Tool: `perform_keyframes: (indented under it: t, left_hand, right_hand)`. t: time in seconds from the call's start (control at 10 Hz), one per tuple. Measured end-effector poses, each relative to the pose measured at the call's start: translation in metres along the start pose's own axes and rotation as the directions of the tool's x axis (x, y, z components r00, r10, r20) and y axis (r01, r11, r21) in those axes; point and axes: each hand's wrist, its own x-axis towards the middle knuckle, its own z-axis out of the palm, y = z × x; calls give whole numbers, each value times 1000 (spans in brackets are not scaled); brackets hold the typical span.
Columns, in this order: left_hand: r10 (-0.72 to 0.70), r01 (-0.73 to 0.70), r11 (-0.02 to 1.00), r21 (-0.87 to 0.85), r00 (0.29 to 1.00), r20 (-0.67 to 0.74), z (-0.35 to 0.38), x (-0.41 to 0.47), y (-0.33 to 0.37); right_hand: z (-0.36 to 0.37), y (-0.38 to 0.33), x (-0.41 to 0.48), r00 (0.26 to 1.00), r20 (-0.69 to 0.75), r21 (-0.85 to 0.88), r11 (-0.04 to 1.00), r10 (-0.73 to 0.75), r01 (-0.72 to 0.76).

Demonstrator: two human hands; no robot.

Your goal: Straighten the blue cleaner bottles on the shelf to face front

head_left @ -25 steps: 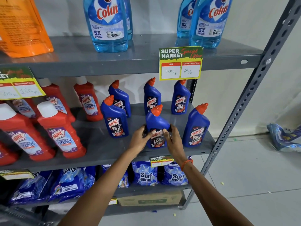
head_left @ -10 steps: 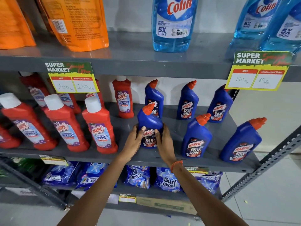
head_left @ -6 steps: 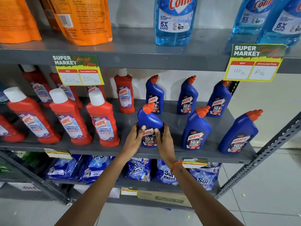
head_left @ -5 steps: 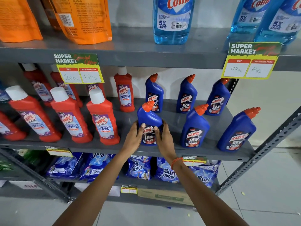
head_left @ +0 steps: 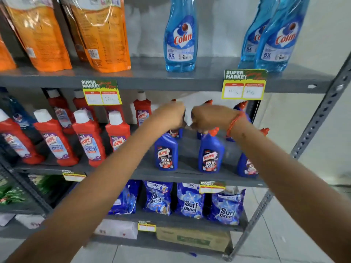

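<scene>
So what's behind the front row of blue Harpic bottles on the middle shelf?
A back row of blue bottles, mostly hidden by the left hand and right hand; only orange caps and bases show. Their facing can't be seen.

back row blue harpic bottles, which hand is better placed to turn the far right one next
Right, probably. The right hand hovers beside the far-right back bottle, just past its wrist. The left hand sits further left, over the back-left bottle, and would have to cross over.
</scene>
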Motion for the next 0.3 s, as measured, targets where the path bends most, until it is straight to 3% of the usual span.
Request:
perform_keyframes:
  t: [0.1, 0.2, 0.3]
  left_hand:
    - [60, -58, 998, 13, 987, -147, -60, -6, 18]
    - [76, -62, 997, 43, 845, -529, -121, 4, 38]
    - [51, -67, 998, 8, 671, -739, -138, 15, 46]
  right_hand:
    - [-59, 5, -20, 970, -243, -154, 986, 22, -61]
    - [-124, 20, -31, 795, -602, -155, 966, 74, -208]
    - [-140, 28, -29, 537, -840, -55, 973, 77, -226]
